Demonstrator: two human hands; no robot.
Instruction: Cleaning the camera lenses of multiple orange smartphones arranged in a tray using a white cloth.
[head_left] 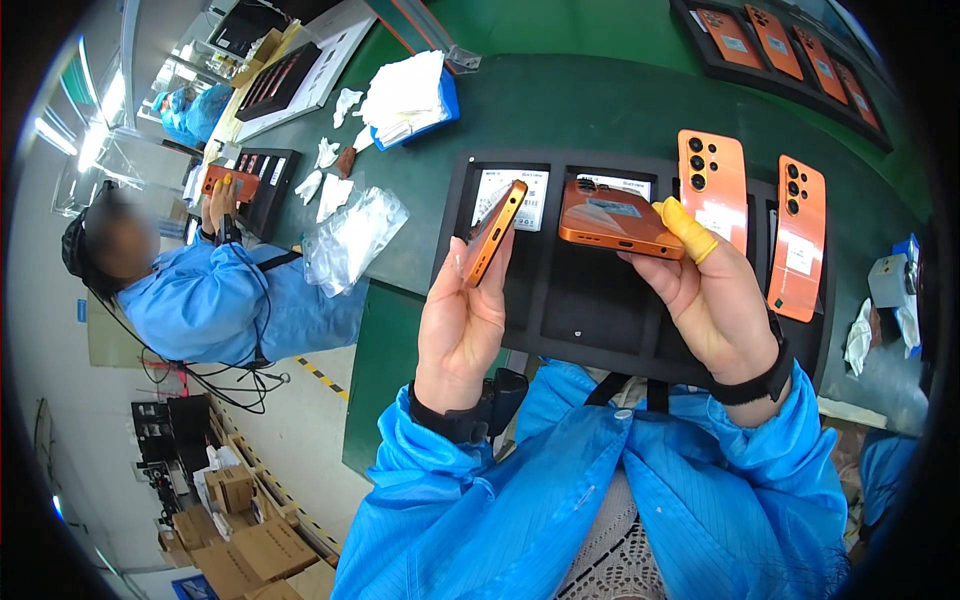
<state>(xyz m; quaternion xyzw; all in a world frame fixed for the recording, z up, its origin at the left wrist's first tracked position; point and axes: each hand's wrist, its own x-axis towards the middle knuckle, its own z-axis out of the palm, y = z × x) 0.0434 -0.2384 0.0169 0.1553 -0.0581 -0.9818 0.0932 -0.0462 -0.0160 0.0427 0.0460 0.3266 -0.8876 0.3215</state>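
Observation:
My left hand (462, 325) is closed on an orange smartphone (497, 235), held up on edge. My right hand (705, 285) grips a second orange smartphone (615, 220) by its right end, its port edge toward me and a label on its face. A yellow finger cot (687, 230) covers my right thumb. Under both hands lies a black compartment tray (590, 315). White labels show in its two left slots, behind the held phones. In the right slots sit two more orange phones (712, 195) (797, 240), camera side up.
A blue box of white wipes (405, 100), crumpled tissues and a clear plastic bag (355, 240) lie on the green table. Another tray of orange phones (785, 60) is at the far right. At left, a person in blue (215, 305) handles an orange phone.

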